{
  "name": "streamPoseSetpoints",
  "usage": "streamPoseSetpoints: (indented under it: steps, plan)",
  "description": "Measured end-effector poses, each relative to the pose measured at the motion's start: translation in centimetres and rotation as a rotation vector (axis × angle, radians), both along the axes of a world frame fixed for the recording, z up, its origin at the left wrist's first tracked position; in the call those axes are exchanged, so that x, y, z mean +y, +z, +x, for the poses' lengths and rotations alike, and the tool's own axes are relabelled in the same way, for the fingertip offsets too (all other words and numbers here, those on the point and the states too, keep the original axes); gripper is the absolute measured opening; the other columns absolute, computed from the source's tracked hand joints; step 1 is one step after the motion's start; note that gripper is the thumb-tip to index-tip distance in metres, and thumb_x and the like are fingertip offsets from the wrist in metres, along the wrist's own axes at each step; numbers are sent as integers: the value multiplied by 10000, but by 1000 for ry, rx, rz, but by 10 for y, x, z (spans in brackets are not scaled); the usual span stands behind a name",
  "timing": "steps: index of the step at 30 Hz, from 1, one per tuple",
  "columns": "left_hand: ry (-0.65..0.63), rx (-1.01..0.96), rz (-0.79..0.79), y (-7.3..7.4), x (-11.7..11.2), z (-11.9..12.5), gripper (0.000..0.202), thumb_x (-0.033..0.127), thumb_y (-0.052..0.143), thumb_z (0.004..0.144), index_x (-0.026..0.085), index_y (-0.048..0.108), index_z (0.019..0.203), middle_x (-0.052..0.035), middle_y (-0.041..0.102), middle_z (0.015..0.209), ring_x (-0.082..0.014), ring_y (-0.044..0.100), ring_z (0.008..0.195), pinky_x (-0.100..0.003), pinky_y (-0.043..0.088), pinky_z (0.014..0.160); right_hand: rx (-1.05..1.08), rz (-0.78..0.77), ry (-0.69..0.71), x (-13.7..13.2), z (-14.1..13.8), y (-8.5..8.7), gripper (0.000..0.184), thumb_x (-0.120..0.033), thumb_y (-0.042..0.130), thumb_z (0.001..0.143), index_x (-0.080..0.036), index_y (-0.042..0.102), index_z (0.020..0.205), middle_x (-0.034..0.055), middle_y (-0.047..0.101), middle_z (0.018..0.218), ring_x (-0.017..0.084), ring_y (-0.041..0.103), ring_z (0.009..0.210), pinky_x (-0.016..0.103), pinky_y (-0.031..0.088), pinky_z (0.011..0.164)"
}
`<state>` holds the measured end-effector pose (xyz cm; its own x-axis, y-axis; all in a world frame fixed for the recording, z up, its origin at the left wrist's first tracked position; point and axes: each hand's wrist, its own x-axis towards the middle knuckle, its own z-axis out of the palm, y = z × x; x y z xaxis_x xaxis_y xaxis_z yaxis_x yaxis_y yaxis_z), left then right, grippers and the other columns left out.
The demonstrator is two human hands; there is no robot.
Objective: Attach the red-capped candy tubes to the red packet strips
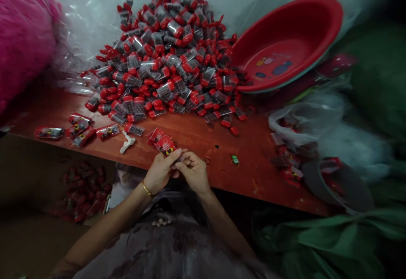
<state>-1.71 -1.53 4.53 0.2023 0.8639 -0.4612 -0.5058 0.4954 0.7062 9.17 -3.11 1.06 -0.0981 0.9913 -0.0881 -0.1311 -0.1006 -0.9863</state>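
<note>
My left hand [161, 171], with a gold bangle at the wrist, and my right hand [192, 169] meet at the near edge of a red table [196, 139]. Both are closed in a pinch around a small dark item between the fingertips; I cannot make out what it is. Just beyond my left fingers lies a small stack of red printed packets [161, 142]. A big heap of small clear containers with red caps [168, 59] fills the far middle of the table.
A red plastic basin [285, 42] leans at the back right. Several wrapped packets [79, 130] lie at the left edge, a white scrap [127, 142] nearby. A clear plastic bag [298, 122] sits right. More red items [83, 190] lie in a box below left.
</note>
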Motion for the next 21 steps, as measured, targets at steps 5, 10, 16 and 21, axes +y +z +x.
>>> streamPoseSetpoints:
  steps: [5, 10, 16, 21]
  plan:
    - [40, -30, -23, 2, -6, -9, 353, 371, 839, 511, 116, 637, 647, 22, 597, 574, -70, 534, 503, -180, 451, 484, -263, 179, -127, 8, -22, -11, 423, -508, 733, 624, -218, 429, 573, -64, 506, 510, 86, 466, 443, 215, 400, 451]
    - [108, -1, -153, 5, -18, -61, 196, 303, 746, 690, 169, 673, 813, -55, 727, 883, -174, 684, 795, -252, 557, 685, -767, 493, -76, 42, 2, -2, 316, -506, 689, 693, -215, 610, 788, 37, 673, 787, 179, 598, 758, 296, 475, 729]
    - [649, 44, -294, -23, -58, -177, 295, 287, 367, 935, 303, 660, 911, 114, 740, 912, -92, 693, 782, -178, 579, 664, -1392, 154, -495, 114, 115, -12, 454, -368, 406, 914, -90, 517, 1254, 236, 453, 1356, 366, 374, 1258, 597, 266, 999]
    - [787, 160, -406, -50, -88, -206, 388, 331, 267, 937, 280, 603, 1123, 9, 747, 934, -135, 695, 802, -227, 586, 576, -1580, 130, -330, 104, 113, -35, 550, -385, 423, 902, -66, 415, 1350, 255, 394, 1397, 373, 361, 1274, 639, 181, 1026]
